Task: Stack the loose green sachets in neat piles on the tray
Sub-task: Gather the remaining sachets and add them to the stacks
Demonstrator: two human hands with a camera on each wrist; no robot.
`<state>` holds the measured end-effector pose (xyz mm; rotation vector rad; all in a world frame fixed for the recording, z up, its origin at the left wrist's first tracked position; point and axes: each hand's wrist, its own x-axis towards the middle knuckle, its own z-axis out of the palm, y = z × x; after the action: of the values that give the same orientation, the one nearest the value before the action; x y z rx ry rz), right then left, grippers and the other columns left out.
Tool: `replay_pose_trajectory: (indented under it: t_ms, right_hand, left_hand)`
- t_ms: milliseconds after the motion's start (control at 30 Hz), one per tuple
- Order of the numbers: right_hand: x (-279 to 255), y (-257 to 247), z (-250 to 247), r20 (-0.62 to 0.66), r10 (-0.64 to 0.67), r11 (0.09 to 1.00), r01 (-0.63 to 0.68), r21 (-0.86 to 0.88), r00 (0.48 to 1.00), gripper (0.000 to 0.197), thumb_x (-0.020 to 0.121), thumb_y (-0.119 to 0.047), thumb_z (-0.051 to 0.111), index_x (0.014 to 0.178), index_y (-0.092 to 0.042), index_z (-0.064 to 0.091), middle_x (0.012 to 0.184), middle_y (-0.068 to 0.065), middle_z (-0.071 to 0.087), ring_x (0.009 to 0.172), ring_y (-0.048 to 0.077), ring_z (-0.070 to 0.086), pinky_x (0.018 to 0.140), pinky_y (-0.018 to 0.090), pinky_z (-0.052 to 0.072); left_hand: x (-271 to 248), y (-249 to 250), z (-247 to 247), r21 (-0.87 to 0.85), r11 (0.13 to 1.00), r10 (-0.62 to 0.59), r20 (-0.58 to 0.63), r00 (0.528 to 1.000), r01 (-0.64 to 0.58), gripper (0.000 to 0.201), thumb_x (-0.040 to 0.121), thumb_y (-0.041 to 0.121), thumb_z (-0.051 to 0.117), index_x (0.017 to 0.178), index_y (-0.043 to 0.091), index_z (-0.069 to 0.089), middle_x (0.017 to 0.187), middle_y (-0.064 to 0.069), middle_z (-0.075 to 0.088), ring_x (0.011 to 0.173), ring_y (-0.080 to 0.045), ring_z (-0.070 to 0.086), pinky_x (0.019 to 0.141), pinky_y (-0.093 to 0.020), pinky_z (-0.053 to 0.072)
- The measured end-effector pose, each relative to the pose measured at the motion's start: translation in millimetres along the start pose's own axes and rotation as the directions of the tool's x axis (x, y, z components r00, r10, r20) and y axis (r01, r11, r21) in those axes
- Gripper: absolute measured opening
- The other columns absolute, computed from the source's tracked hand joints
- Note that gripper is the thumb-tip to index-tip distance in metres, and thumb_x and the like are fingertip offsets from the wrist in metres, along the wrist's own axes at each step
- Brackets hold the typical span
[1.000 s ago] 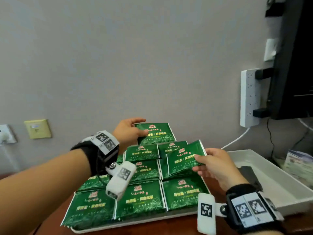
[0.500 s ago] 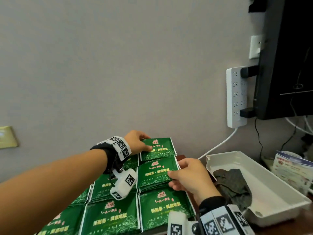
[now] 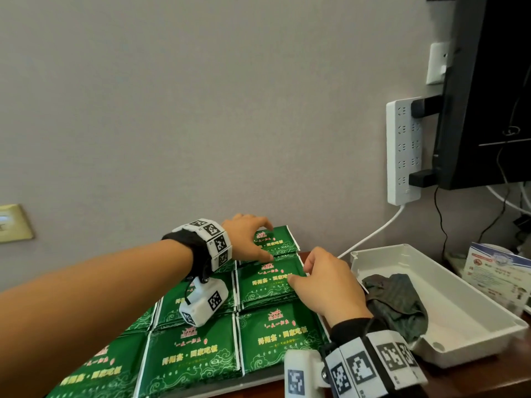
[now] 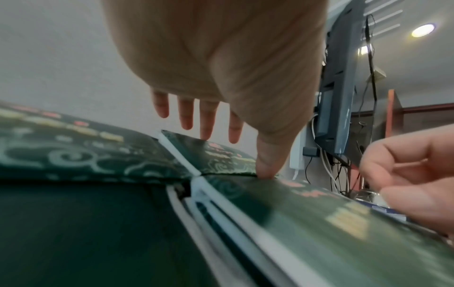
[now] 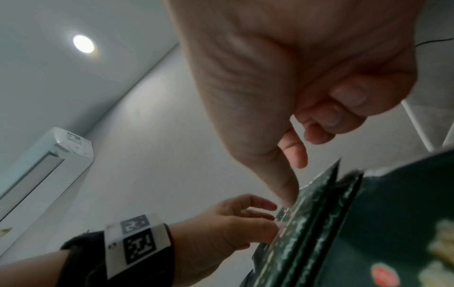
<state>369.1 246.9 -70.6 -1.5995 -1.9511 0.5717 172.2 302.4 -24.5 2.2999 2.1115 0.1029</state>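
The green sachets lie in piles on the tray (side by side). The left hand rests on the far pile, fingers straight. The right hand touches the middle pile's edge, fingers loosely bent, holding nothing.

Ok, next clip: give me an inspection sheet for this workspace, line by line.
Surface: dark brown wooden desktop, only partly visible.
Job's things: green printed foil sachets in close piles on a flat grey tray.
Clutter: white plastic bin holding a dark crumpled cloth; printed leaflet at right.
Grips: left hand spread, thumb pressing between the far piles; right hand thumb on the middle pile, fingers curled at its edge.
Cables: white power-strip lead; black wires under the screen.
Surroundings: grey wall, white power strip, black screen.
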Motion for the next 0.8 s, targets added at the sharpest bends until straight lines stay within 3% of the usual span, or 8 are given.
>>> replay_pose_trajectory:
  t_ms: [167, 367, 800]
  right_hand:
    - [-0.3, -1.0, -0.6, 0.1, -0.033, 0.999, 0.032, 0.005, 0.994, 0.057, 0.066, -0.064, 0.081, 0.097, -0.029, 0.049, 0.109, -0.005, 0.041, 0.107, 0.021, 0.047, 0.09, 0.039, 0.05]
    - [1.3, -0.7, 5.1, 0.171, -0.062, 0.998, 0.066, -0.021, 0.983, 0.057, 0.06, -0.05, 0.091, 0.097, -0.031, 0.052, 0.114, -0.006, 0.043, 0.112, 0.02, 0.048, 0.095, 0.041, 0.049]
    - [5.4, 0.0, 12.4, 0.105, -0.083, 0.996, 0.087, -0.027, 0.991, 0.053, 0.065, -0.053, 0.087, 0.097, -0.031, 0.053, 0.114, -0.004, 0.045, 0.109, 0.022, 0.052, 0.096, 0.043, 0.049]
  left_hand:
    - [1.6, 4.6, -0.6, -0.037, 0.999, 0.011, 0.047, 0.999, -0.01, 0.058, 0.079, 0.046, 0.079, 0.127, 0.029, 0.05, 0.132, 0.003, 0.057, 0.1, -0.014, 0.053, 0.09, -0.032, 0.047]
    - [0.4, 5.4, -4.7, -0.104, 0.995, 0.008, 0.095, 0.995, 0.002, 0.051, 0.081, 0.036, 0.079, 0.126, 0.031, 0.053, 0.134, 0.002, 0.054, 0.105, -0.015, 0.053, 0.097, -0.037, 0.049]
    - [-4.8, 3.2, -2.5, -0.207, 0.978, -0.013, 0.105, 0.994, 0.034, 0.041, 0.088, 0.025, 0.069, 0.127, 0.031, 0.058, 0.138, 0.0, 0.052, 0.118, -0.02, 0.052, 0.099, -0.034, 0.042]
